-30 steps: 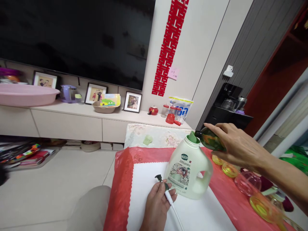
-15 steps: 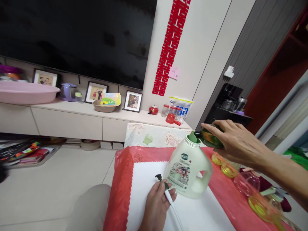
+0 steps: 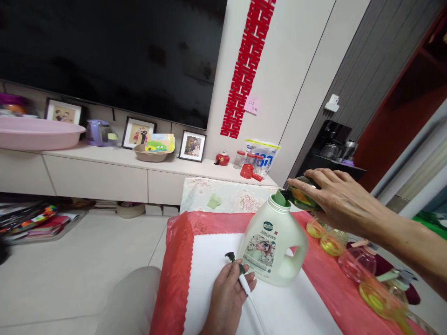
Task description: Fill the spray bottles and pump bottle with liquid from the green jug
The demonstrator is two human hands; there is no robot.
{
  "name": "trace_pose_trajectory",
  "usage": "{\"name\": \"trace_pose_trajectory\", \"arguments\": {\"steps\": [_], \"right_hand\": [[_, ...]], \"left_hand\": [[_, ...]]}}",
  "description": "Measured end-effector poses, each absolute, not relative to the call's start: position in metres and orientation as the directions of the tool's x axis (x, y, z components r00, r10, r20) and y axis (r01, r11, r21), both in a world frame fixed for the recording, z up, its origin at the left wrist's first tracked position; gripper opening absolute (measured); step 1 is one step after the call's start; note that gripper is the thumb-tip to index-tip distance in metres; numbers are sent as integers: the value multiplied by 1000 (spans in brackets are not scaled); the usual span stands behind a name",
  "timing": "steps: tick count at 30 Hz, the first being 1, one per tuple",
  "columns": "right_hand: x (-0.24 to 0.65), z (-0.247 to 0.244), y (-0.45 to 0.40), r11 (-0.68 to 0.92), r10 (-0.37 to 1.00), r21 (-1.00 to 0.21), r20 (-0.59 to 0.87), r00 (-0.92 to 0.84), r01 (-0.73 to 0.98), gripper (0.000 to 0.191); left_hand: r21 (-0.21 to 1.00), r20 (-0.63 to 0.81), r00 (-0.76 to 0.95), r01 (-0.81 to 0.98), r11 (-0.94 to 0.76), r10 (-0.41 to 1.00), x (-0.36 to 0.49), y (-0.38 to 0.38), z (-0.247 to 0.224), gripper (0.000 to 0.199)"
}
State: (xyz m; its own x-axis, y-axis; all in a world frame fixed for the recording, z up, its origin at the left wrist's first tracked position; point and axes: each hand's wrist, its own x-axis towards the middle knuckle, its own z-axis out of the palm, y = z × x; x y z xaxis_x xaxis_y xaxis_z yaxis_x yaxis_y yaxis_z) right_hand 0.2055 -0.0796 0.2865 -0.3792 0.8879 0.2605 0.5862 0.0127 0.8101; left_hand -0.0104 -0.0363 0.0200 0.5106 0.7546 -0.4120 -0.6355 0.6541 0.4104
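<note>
A pale green detergent jug [image 3: 274, 242] stands uncapped on a white sheet [image 3: 206, 265]. Tipped over its mouth is a dark green bottle [image 3: 302, 197], its black neck resting in the jug's green spout [image 3: 279, 197]. My right hand [image 3: 330, 193] is wrapped over this bottle from above. Low in front of the jug, my left hand [image 3: 228, 288] pinches a pump dispenser top [image 3: 241, 272], dark green at the head with a white collar and a thin tube trailing down. Whether liquid flows into the jug cannot be made out.
Red plastic film [image 3: 178, 260] covers the table. Several clear bottles with yellow or pink contents, including a pump bottle [image 3: 398, 288], line the right side. A light green cap [image 3: 214, 201] lies behind the sheet. The low cabinet [image 3: 94, 170] holds framed photos and jars.
My right hand has moved slightly left and up with the bottle, which is tipped a little further over the jug. My left hand holds still.
</note>
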Motion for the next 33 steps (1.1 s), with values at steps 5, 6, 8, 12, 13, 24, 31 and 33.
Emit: {"name": "trace_pose_trajectory", "arguments": {"steps": [5, 6, 8, 12, 13, 24, 31, 33], "right_hand": [[202, 289, -78, 10, 898, 835, 234, -372, 550, 86], [201, 290, -78, 6, 899, 839, 233, -371, 543, 84], [200, 292, -77, 8, 900, 845, 227, -373, 534, 82], [196, 297, -76, 23, 897, 859, 208, -389, 512, 84], [195, 297, -76, 25, 898, 863, 203, -391, 505, 85], [190, 302, -74, 36, 903, 893, 163, -398, 448, 81], [181, 307, -72, 63, 902, 894, 140, -409, 444, 76], [180, 308, -71, 67, 903, 894, 135, -408, 443, 75]], "left_hand": [[402, -422, 509, -637, 658, 751, -10, -35, 20, 9], [400, -418, 511, -638, 657, 751, -10, -35, 19, 9], [400, -408, 517, -640, 656, 753, -11, -36, 18, 9], [403, -409, 516, -638, 656, 753, -10, -36, 18, 8], [402, -413, 513, -638, 656, 753, -10, -36, 18, 8], [395, -424, 508, -641, 658, 750, -10, -37, 21, 6], [391, -428, 511, -639, 662, 745, -10, -37, 24, 6], [390, -422, 514, -641, 661, 747, -10, -37, 22, 6]]}}
